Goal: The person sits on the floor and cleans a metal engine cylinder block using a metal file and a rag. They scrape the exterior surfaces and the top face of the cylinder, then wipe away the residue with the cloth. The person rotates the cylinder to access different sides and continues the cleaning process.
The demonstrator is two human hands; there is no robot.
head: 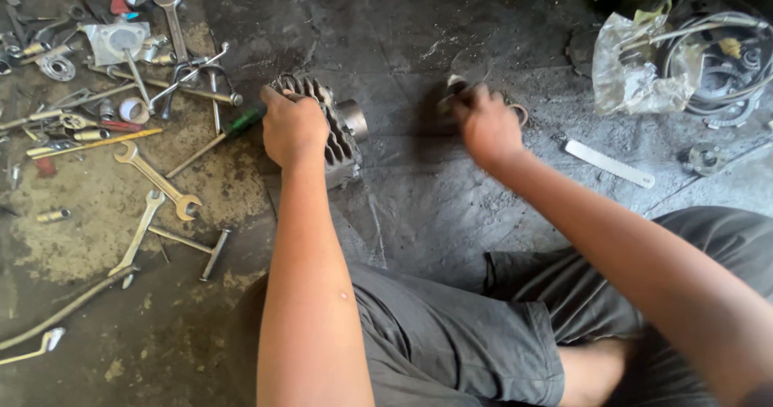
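Down on the grimy concrete floor [419,206], my left hand [291,127] was clamped over the top of a finned engine cylinder [338,129], fingers curled round its far edge and the palm pressing on the cooling fins. That cylinder lay on its side just ahead of my left knee, its round metal sleeve poking out to the right. My right hand [487,125] was well apart from it, farther right on the floor, closed loosely on a small dark metal part [452,95]; the hand was blurred, so I could not tell exactly what the part was or how firmly I gripped it. A thin ring [519,114] showed just beside that hand's right edge.

Left of the cylinder, a green-handled screwdriver [233,128] lay with its handle nearly touching my left hand. Beyond it sprawled a scatter of tools: an open-ended spanner [157,180], another spanner [137,231] below it, a T-handle wrench [192,244] and a larger spanner [171,16] near the top. To my right, a flat metal strip [609,163] lay on the floor, with a crumpled plastic bag [632,69] and coiled cables [717,57] behind it. My legs, in dark grey shorts [451,334], were folded beneath me.
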